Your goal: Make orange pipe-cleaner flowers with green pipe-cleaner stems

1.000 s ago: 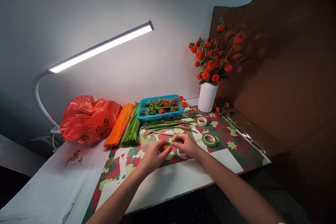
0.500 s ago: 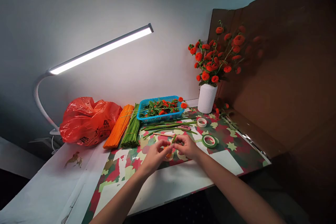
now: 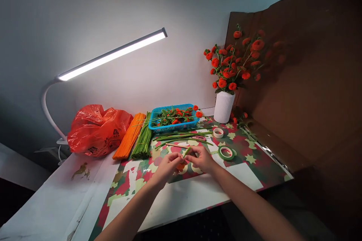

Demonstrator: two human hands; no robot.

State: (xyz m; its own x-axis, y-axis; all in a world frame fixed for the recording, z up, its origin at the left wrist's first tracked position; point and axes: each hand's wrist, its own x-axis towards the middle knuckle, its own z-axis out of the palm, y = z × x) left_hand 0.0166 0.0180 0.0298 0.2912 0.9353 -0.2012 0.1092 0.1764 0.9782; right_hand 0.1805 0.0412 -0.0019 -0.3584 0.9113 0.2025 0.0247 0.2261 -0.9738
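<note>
My left hand and my right hand meet above the front of the patterned table cover, fingertips pinched together. Between them a short green chenille stem sticks up from my right fingers. Beneath my left fingers shows an orange chenille flower, partly hidden by the hand; whether it joins the green piece I cannot tell. Just right of my right hand lies a roll of green tape. Behind my hands are a thin wooden stick and several loose green stems.
A blue basket holds green stems and red-orange flowers. Bundles of orange and green chenille stems lie beside a red plastic bag. White tape, a white vase of flowers and a lit lamp stand around.
Both hands stay together in nearly the same place, with the fingers shifting slightly around the green piece. The whole view has moved a little; the things on the table lie as before.
</note>
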